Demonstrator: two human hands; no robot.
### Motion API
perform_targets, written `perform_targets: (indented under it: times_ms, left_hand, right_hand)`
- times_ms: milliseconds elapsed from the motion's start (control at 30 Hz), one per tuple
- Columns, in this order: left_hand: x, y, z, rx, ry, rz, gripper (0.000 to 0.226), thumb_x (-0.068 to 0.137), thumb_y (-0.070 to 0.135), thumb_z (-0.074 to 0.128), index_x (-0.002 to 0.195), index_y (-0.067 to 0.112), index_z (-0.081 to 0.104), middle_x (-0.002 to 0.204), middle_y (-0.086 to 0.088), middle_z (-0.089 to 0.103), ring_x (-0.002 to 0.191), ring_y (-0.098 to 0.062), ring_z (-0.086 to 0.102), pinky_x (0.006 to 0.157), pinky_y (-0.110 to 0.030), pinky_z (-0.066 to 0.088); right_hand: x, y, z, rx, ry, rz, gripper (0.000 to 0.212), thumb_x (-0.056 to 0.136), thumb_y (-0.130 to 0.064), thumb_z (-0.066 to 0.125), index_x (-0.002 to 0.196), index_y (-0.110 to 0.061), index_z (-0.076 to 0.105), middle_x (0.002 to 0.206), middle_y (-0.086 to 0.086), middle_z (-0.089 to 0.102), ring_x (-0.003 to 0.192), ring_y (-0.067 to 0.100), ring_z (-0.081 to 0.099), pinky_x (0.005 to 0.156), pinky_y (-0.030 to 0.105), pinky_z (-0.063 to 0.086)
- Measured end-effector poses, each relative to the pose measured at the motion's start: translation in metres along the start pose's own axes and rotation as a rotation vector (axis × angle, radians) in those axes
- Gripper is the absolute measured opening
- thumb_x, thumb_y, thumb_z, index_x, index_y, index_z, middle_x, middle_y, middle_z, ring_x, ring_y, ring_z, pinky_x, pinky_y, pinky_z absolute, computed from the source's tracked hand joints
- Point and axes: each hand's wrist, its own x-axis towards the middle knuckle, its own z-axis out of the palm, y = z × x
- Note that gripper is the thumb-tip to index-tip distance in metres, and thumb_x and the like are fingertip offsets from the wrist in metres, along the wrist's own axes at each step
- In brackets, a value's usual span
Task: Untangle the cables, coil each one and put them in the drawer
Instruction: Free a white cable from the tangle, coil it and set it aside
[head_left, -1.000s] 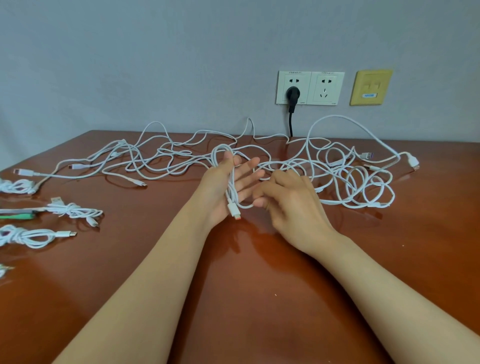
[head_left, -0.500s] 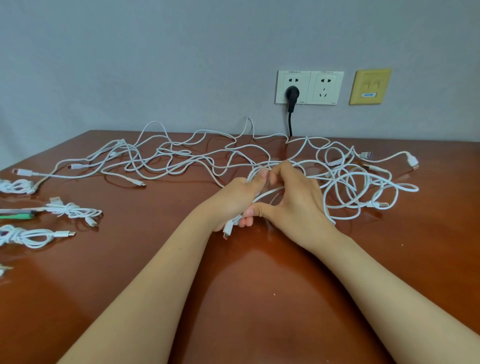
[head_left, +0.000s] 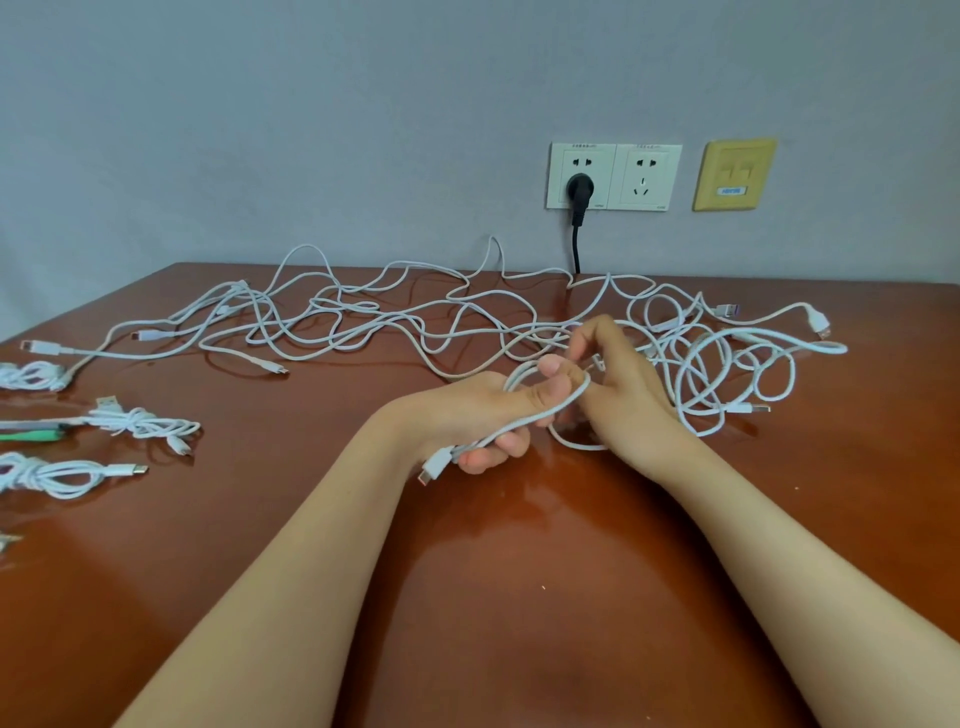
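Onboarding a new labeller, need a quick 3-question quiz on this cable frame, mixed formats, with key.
1. True or false: the left hand is closed on a white cable whose connector sticks out below the fist.
2. Where do the coiled bundles lie? A) far right B) left edge of the table C) on the wall
3. Fill in: the black plug sits in the ____ of the two white sockets.

Key: 1 true; 2 B; 3 left. The right hand pinches cable beside the left; no drawer is in view.
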Motion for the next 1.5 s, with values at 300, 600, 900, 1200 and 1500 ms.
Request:
perform_targets:
  times_ms: [300, 600, 900, 1200, 1500]
  left_hand:
    - [0.000, -0.003, -0.006, -0.106, -0.124, 0.027, 0.058, 0.051, 0.071, 0.074, 0.072, 0.020, 0.056, 0.042, 0.005, 0.035, 0.024, -0.006, 0.028, 0.032, -0.009, 0.023]
    - [0.004, 0.001, -0.002, -0.155, -0.043, -0.057, 0.038, 0.098, 0.036, 0.020, 0.079, 0.013, 0.043, 0.039, 0.002, 0.032, 0.023, -0.008, 0.024, 0.031, -0.009, 0.020]
    - [0.007, 0.000, 0.003, -0.063, 0.079, 0.072, 0.044, 0.099, 0.047, 0.028, 0.077, 0.013, 0.046, 0.040, 0.006, 0.032, 0.026, -0.009, 0.028, 0.033, -0.013, 0.024]
    - [0.009, -0.005, -0.009, -0.339, 0.358, 0.119, 0.042, 0.101, 0.043, 0.030, 0.071, 0.016, 0.043, 0.039, 0.008, 0.029, 0.026, -0.008, 0.029, 0.032, -0.012, 0.022]
    - [0.014, -0.011, -0.014, -0.485, 0.507, 0.114, 0.043, 0.101, 0.041, 0.030, 0.070, 0.016, 0.044, 0.038, 0.008, 0.032, 0.025, -0.009, 0.034, 0.030, -0.012, 0.023]
  right_hand:
    - [0.006, -0.004, 0.003, 0.037, -0.033, 0.131, 0.031, 0.090, -0.028, 0.058, 0.084, 0.002, 0.053, 0.075, 0.026, 0.058, 0.058, 0.021, 0.049, 0.049, 0.019, 0.041]
    - [0.003, -0.005, 0.001, -0.142, -0.062, 0.171, 0.047, 0.095, -0.037, 0.047, 0.100, 0.008, 0.060, 0.092, 0.026, 0.064, 0.071, 0.018, 0.052, 0.055, 0.017, 0.036]
    - [0.004, -0.008, 0.002, 0.028, -0.087, 0.222, 0.026, 0.099, -0.024, 0.042, 0.079, -0.019, 0.057, 0.069, -0.007, 0.057, 0.062, 0.000, 0.053, 0.054, 0.005, 0.039]
    - [0.010, -0.008, -0.002, 0.061, -0.115, 0.403, 0.029, 0.080, 0.010, 0.045, 0.079, -0.012, 0.064, 0.075, 0.019, 0.064, 0.046, 0.010, 0.040, 0.043, 0.012, 0.033]
    - [0.007, -0.013, -0.006, 0.153, -0.265, 0.348, 0.022, 0.094, -0.019, 0.049, 0.084, -0.014, 0.068, 0.061, 0.002, 0.068, 0.051, 0.011, 0.039, 0.055, 0.020, 0.036]
